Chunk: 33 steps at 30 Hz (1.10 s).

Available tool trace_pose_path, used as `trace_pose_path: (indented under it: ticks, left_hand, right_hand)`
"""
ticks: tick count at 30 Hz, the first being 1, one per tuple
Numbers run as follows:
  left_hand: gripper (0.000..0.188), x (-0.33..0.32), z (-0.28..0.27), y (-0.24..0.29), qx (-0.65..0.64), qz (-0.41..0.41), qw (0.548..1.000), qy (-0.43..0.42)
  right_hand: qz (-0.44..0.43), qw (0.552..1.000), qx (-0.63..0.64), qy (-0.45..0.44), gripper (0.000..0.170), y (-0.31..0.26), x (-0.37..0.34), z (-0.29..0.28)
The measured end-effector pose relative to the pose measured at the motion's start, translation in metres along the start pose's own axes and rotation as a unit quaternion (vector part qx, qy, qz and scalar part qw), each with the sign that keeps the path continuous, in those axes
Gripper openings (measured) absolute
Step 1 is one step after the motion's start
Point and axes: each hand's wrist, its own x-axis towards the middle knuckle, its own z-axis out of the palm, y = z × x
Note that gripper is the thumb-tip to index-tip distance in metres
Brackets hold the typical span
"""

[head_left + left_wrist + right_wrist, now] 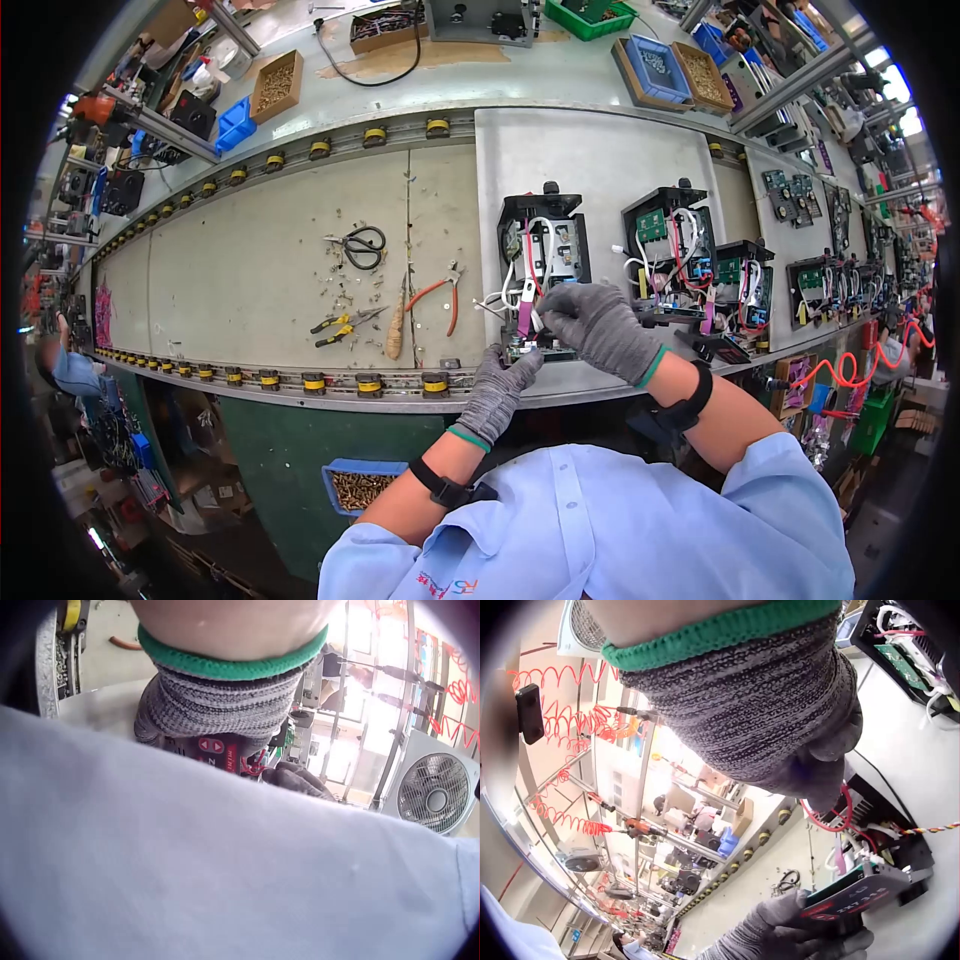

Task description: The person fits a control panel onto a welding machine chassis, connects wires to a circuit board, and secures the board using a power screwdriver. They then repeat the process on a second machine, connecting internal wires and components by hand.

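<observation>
Grey-gloved, the left hand (497, 388) grips the front panel (855, 900) of a black-framed unit (545, 240), its fingers under the panel in the right wrist view. This panel is tilted, with red and white markings and a green board behind it. Above it, the right hand (603, 330) has bent fingers and pinches a red wire (847, 806) that loops down into the unit; the exact fingertip contact is partly hidden. A purple piece (525, 312) and white wires (549, 245) stand beside the right fingertips. The sleeve covers much of the left wrist view.
Scissors (362, 248), yellow-handled pliers (345, 326), red-handled cutters (436, 297) and a wooden-handled tool (395, 335) lie left of the unit among small scraps. More units (668, 240) stand to the right. Roller rails (300, 382) edge the bench; a blue bin of screws (357, 488) sits below.
</observation>
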Motion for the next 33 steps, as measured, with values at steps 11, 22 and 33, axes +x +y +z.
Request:
trace_pose_path:
  ticks: [11, 22, 33]
  left_hand:
    - [0.067, -0.001, -0.004, -0.004, 0.02, 0.019, 1.0, 0.007]
    - [0.074, -0.002, -0.013, 0.002, 0.069, -0.006, 0.997, -0.019]
    - [0.082, -0.006, -0.009, 0.004, 0.039, 0.006, 0.999, -0.017]
  right_hand:
    - [0.184, 0.979, 0.086, 0.019, 0.032, -0.021, -0.053, -0.046]
    - [0.318, 0.913, -0.249, -0.051, 0.026, 0.112, -0.069, 0.043]
    - [0.412, 0.773, 0.474, -0.089, 0.029, 0.078, -0.081, -0.01]
